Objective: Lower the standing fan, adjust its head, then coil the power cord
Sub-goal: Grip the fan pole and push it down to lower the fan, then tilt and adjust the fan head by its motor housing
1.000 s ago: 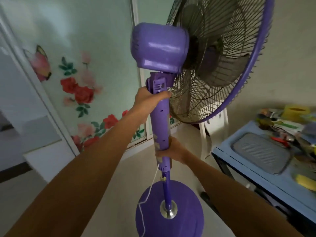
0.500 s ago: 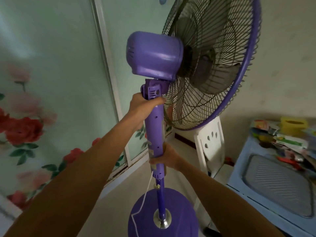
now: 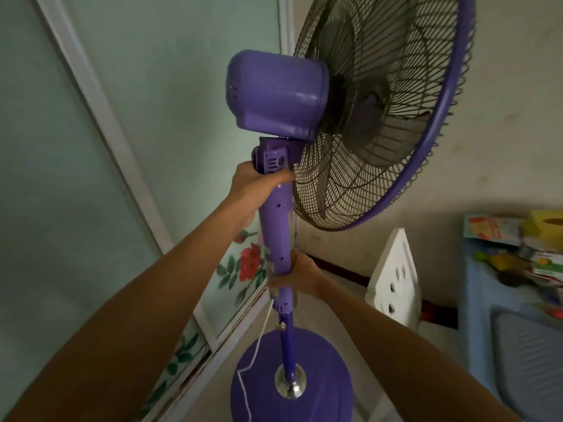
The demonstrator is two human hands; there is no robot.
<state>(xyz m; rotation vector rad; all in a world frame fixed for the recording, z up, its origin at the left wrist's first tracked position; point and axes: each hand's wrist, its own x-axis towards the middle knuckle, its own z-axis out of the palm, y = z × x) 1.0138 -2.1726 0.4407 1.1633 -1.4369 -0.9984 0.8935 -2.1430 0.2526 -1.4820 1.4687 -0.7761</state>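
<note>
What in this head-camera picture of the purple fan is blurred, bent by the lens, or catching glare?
Head view: the motor housing is smeared by motion and carries soft highlights; the white door frame leans and bows from the wide-angle lens; the cluttered blue table at the right edge is soft; lighting is dim and even, without hard shadows.

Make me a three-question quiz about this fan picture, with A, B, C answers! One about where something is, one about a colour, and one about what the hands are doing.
1. Where does the right hand grip the fan's column?
A. near its lower end
B. on the grille
C. on the base

2. What colour is the power cord?
A. black
B. white
C. red

3. What is the left hand doing?
A. hanging free
B. holding the cord
C. gripping the column under the motor housing

Answers: 1 A, its fingers wrap the column just above the thin pole. 2 B, a white line trails over the purple base. 3 C, its fingers curl round the neck.
</note>
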